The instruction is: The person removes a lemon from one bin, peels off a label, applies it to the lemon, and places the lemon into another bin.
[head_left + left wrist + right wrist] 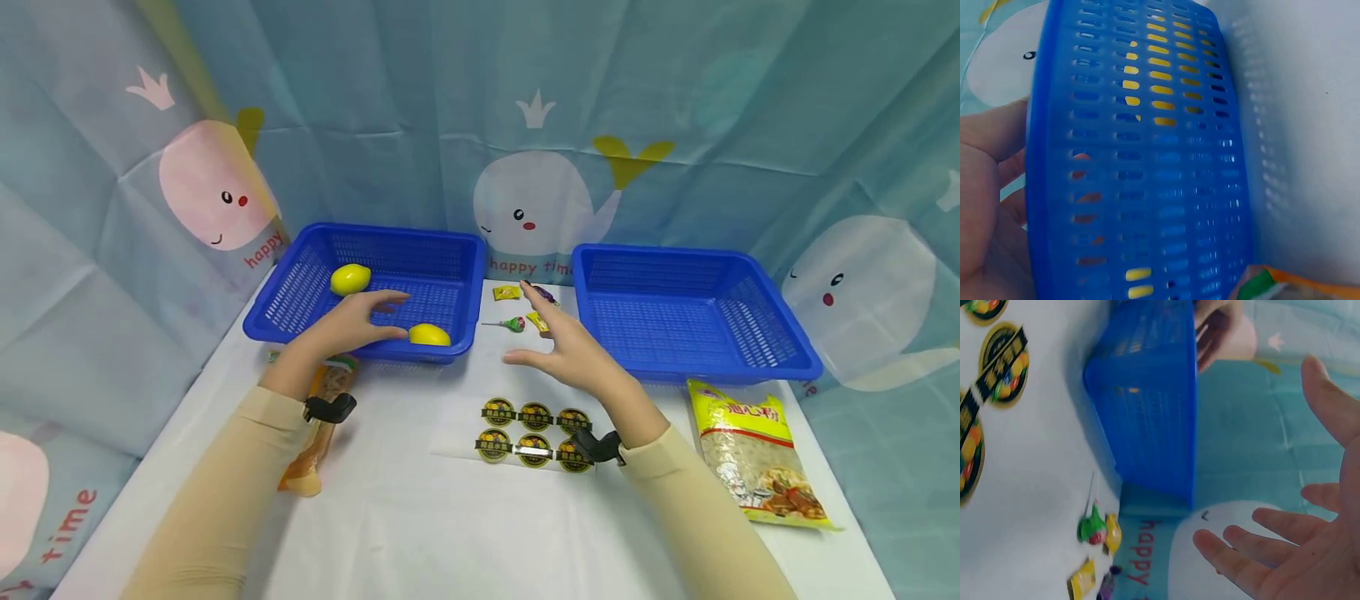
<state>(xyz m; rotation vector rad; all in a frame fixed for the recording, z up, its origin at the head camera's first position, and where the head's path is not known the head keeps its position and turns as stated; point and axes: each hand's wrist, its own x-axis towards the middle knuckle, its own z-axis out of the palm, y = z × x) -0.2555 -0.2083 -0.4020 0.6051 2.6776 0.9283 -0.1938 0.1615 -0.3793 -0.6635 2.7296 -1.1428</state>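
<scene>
The left hand (348, 323) is over the left basket (405, 234), thumb and fingers parted in a wide curve, with nothing in its hold. Its thumb tip comes right by the front lemon (430, 335) — whether they touch, I cannot tell. That lemon is bright yellow and smooth, its lower part hidden by the basket's front rim. The back lemon (350, 279), also inside, lies toward the left end: plump, oval, glossy on top. The basket is blue plastic with slotted walls; yellow shows through the slots in the left wrist view.

The right hand (570, 346) hangs over the desk (390, 525) between the two baskets, thumb well apart from the spread fingers, gripping nothing. Near it lie a green-and-red lollipop (516, 324) with a pale stick, a yellow candy (506, 292) and a purple candy (545, 293).
</scene>
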